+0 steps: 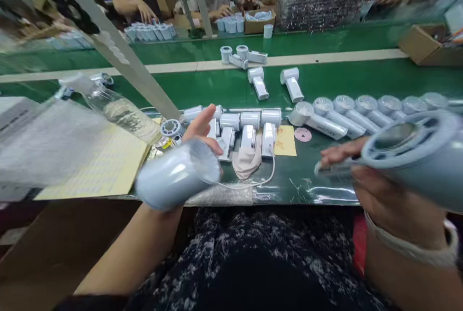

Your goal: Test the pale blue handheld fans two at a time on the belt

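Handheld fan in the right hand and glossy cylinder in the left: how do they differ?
The handheld fan shows an open ringed grille; the glossy cylinder shows a closed, smooth end. The fan sits in the right hand, the cylinder in the left hand. Both are pale blue-grey.

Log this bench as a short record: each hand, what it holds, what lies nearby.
left hand: grips a pale blue cylindrical piece
right hand: holds a pale blue handheld fan by its handle
beside the hands: a white cable, a beige cloth, a clear plastic bottle
surface: green belt with white handheld fans laid in rows
across the belt: a co-worker's hand
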A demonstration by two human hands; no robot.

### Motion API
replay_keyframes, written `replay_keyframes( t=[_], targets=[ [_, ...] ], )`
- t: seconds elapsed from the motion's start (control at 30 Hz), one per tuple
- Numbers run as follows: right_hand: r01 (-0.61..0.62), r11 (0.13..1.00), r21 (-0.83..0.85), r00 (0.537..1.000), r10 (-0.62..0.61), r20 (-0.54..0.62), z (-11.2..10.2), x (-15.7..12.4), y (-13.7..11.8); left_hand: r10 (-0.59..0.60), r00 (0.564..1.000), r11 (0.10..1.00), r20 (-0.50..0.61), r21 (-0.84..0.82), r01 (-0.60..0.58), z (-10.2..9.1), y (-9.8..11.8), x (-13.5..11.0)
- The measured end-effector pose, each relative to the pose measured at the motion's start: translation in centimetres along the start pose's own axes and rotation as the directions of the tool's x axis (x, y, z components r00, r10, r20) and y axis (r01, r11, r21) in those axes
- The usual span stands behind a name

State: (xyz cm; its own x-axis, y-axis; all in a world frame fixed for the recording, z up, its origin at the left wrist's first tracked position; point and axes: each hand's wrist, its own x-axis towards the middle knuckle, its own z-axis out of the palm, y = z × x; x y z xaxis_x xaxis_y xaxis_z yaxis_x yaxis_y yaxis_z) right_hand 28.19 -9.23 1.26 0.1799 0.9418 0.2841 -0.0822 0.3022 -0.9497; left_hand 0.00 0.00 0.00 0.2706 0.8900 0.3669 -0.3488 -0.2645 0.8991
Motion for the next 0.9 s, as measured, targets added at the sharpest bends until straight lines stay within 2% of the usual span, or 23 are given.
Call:
replay_keyframes(
  t=[0.07, 0.13, 0.2, 0.23, 0.27, 0.37, 0.43, 0.57, 0.67, 0.73, 0.77, 0.83, 0.9],
  targets=[
    [0.017, 1.000, -0.015, 1.000, -0.017, 0.014, -0.4, 0.0, -0.3, -0.071, 0.996, 0.994, 0.044, -0.081, 0.075, 0.6, 0.3, -0.3],
    [-0.006, 0.998, -0.066, 1.000, 0.007, 0.014, -0.5, -0.1, -0.1, -0.129, 0.982, 0.982, 0.136, -0.122, 0.146, 1.3, 0.2, -0.6],
    [-0.086, 0.981, -0.177, 0.996, 0.083, -0.021, -0.2, -0.3, 0.8, -0.183, 0.939, 0.970, 0.292, -0.103, 0.221, 2.2, -0.3, -0.8],
    [-0.128, 0.970, -0.204, 0.992, 0.124, -0.031, 0.2, -0.4, 1.3, -0.195, 0.921, 0.966, 0.338, -0.095, 0.239, 2.7, -0.8, -0.9],
    [-0.158, 0.965, -0.210, 0.987, 0.153, -0.041, 0.7, -0.6, 2.0, -0.176, 0.921, 0.970, 0.348, -0.097, 0.222, 3.3, -1.4, -0.9],
    [-0.122, 0.979, -0.165, 0.991, 0.111, -0.072, 2.4, -1.2, 3.4, 0.021, 0.968, 0.996, 0.249, -0.094, 0.003, 5.5, -3.2, -0.6],
    [-0.055, 0.991, -0.126, 0.998, 0.051, -0.042, 3.3, -1.7, 4.0, 0.104, 0.973, 0.993, 0.206, -0.081, -0.090, 7.4, -4.2, -0.2],
    [-0.044, 0.995, -0.091, 0.993, 0.053, 0.104, 3.4, -2.3, 4.6, 0.066, 0.988, 0.994, 0.141, -0.099, -0.053, 11.1, -5.3, 0.8],
    [-0.083, 0.976, -0.200, 0.990, 0.103, 0.096, 2.8, -2.1, 4.7, 0.035, 0.980, 0.997, 0.196, -0.068, -0.022, 12.6, -5.6, 1.5],
    [-0.081, 0.937, -0.339, 0.992, 0.109, 0.062, 1.7, -1.7, 4.3, -0.033, 0.951, 0.999, 0.307, -0.019, 0.041, 12.3, -5.7, 2.0],
    [-0.074, 0.895, -0.439, 0.994, 0.102, 0.041, 0.8, -1.5, 3.9, -0.087, 0.916, 0.996, 0.392, 0.022, 0.085, 11.7, -5.7, 2.1],
    [-0.066, 0.748, -0.660, 0.997, 0.081, -0.008, -2.0, -0.9, 3.0, -0.180, 0.861, 0.982, 0.476, 0.130, 0.134, 9.8, -5.8, 2.4],
    [-0.101, 0.551, -0.829, 0.994, 0.084, -0.065, -6.6, -0.5, 2.0, -0.201, 0.900, 0.955, 0.387, 0.280, 0.092, 7.1, -5.8, 2.4]
  ],
)
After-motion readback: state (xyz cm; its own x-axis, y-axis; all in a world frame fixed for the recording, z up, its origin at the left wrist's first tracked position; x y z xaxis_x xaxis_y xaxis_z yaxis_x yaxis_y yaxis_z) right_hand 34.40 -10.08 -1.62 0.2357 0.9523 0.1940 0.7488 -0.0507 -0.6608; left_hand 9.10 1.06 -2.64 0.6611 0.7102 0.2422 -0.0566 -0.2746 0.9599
